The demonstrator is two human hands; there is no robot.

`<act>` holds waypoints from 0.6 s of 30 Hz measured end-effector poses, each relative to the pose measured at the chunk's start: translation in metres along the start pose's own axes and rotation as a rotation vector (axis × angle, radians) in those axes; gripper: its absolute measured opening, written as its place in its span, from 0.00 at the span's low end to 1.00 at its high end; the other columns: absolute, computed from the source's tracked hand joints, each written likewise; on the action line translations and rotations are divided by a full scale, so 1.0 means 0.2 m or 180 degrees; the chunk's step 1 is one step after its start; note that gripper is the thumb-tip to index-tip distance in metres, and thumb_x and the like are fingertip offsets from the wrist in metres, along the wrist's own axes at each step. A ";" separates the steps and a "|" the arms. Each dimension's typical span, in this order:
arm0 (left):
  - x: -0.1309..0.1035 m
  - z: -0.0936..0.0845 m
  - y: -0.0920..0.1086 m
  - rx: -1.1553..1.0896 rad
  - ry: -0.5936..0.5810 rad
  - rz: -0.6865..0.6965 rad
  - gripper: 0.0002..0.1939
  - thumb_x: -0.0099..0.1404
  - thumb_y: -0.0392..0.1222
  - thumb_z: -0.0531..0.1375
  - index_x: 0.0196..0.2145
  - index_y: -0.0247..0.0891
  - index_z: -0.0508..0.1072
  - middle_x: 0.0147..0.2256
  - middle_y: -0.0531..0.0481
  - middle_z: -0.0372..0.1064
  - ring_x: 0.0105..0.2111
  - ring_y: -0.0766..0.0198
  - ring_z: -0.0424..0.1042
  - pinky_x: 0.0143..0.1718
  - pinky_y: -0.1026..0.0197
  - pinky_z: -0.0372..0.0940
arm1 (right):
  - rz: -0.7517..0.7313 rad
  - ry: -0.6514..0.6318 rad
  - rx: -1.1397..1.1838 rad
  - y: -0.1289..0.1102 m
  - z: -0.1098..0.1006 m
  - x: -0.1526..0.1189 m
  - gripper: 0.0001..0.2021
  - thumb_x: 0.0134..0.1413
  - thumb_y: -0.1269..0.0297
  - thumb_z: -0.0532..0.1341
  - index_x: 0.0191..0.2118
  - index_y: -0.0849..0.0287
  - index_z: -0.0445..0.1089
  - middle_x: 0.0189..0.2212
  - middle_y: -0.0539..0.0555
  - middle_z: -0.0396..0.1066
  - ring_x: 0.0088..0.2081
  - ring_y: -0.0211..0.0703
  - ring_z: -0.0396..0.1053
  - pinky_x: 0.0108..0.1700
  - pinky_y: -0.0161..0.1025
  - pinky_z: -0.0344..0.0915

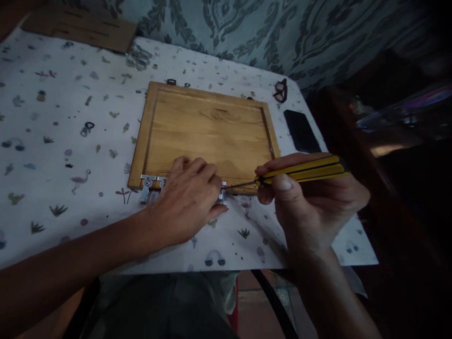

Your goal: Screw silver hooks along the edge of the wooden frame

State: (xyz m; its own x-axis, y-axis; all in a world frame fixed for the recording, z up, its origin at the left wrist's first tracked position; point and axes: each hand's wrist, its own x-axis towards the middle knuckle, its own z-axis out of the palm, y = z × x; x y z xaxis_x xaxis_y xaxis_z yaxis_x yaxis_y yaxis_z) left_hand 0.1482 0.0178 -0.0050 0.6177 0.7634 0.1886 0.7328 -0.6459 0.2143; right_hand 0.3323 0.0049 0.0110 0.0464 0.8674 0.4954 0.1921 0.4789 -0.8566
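Note:
A framed wooden panel (pixel 208 136), like a small cabinet door, lies flat on the table. Silver metal hinges (pixel 145 188) sit along its near edge. My left hand (pixel 192 197) lies over that edge, its fingers bent on the wood and its thumb beside the rightmost hinge (pixel 222 194), gripping there; the hand partly hides the hinges. In my right hand (pixel 310 207) is a screwdriver (pixel 303 171) with a yellow and black handle. Its thin shaft points left, and the tip reaches the rightmost hinge. Whether it sits in a screw is too small to tell.
The table (pixel 95 188) has a white printed cover. Beyond the panel's right side lie eyeglasses (pixel 280 90) and a dark phone (pixel 302 131). Cardboard (pixel 81 28) and a clear bag of metal parts (pixel 138 56) are at the back left, below a patterned wall (pixel 226 28).

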 end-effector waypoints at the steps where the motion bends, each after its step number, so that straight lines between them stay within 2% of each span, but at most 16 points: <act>1: 0.00 0.00 0.00 -0.0014 -0.0023 -0.0015 0.16 0.64 0.52 0.67 0.36 0.33 0.78 0.37 0.44 0.73 0.45 0.49 0.70 0.48 0.46 0.61 | 0.0013 0.0015 0.0035 0.00 0.00 0.00 0.03 0.57 0.66 0.70 0.38 0.56 0.80 0.33 0.50 0.78 0.19 0.33 0.67 0.20 0.37 0.66; 12: 0.02 -0.03 0.01 -0.0177 -0.0425 -0.0168 0.16 0.67 0.51 0.65 0.41 0.33 0.78 0.42 0.42 0.73 0.49 0.46 0.69 0.53 0.43 0.59 | 0.0089 0.0114 0.0038 0.03 0.00 0.00 0.03 0.57 0.63 0.70 0.38 0.54 0.79 0.33 0.49 0.78 0.19 0.33 0.67 0.20 0.37 0.66; 18: 0.01 0.00 0.01 -0.0122 -0.0178 -0.0087 0.16 0.66 0.51 0.66 0.40 0.33 0.78 0.40 0.43 0.73 0.48 0.46 0.69 0.52 0.42 0.60 | 0.0071 -0.0100 -0.0035 0.02 -0.03 0.01 0.05 0.54 0.65 0.72 0.38 0.51 0.77 0.34 0.48 0.78 0.21 0.35 0.69 0.19 0.37 0.65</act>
State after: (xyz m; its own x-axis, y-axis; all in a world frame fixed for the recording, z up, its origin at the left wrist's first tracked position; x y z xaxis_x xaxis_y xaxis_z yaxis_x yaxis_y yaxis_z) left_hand 0.1500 0.0182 -0.0038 0.6135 0.7791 0.1285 0.7387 -0.6238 0.2555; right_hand 0.3381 0.0078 0.0097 0.0201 0.8817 0.4713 0.2020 0.4581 -0.8656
